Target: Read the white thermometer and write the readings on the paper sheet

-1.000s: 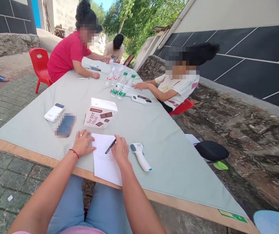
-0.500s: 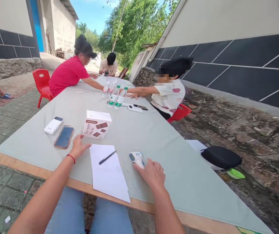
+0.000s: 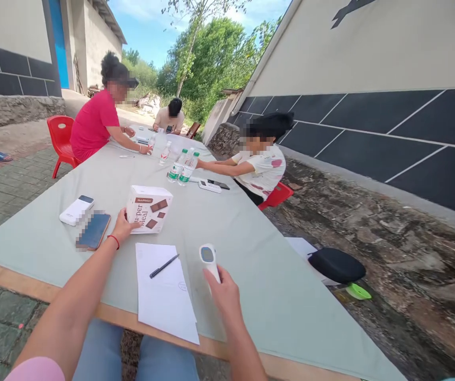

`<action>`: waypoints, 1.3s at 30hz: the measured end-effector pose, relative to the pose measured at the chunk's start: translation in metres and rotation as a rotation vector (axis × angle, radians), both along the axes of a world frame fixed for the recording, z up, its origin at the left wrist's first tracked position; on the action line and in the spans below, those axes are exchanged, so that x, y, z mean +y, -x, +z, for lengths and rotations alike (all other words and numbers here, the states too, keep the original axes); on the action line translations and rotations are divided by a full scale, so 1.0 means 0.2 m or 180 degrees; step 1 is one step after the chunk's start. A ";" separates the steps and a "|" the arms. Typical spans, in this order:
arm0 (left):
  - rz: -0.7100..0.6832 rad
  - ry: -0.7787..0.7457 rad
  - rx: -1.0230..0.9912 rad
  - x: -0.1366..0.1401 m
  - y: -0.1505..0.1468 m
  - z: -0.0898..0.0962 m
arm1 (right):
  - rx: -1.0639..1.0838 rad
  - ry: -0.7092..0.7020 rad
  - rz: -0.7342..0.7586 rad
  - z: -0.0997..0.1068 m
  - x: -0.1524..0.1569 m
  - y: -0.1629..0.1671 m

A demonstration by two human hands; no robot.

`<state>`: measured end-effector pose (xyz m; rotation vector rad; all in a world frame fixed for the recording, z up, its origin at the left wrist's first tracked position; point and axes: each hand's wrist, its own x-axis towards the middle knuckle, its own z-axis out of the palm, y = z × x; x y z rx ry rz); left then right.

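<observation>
- Right hand: fingers wrapped round the thermometer over the table; a slack grip might have dropped it.
- Left hand: holding the box by its left side; an off-centre tug could have tipped it.
- Pen on paper: one bump might have rolled it.

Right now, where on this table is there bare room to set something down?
Widest: the cloth right of your right hand and thermometer. Smaller: beyond power bank and box, short of the green-capped bottles. Crowded: around your left hand, between box and phone.
</observation>
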<state>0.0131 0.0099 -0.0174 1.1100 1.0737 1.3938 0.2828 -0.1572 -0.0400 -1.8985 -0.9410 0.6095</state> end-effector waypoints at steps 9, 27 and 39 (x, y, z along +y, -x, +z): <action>-0.0151 0.0262 -0.0658 -0.28 -0.03 -0.01 | 0.1917 -0.1476 0.1083 0.27 -0.05 0.47; -0.0772 0.0345 -0.0470 -0.34 -0.06 -0.04 | 0.1665 -0.1076 0.0697 0.23 0.13 0.60; -0.0830 0.0283 -0.0514 -0.34 -0.06 -0.04 | 0.1727 -0.1054 0.0450 0.24 0.13 0.62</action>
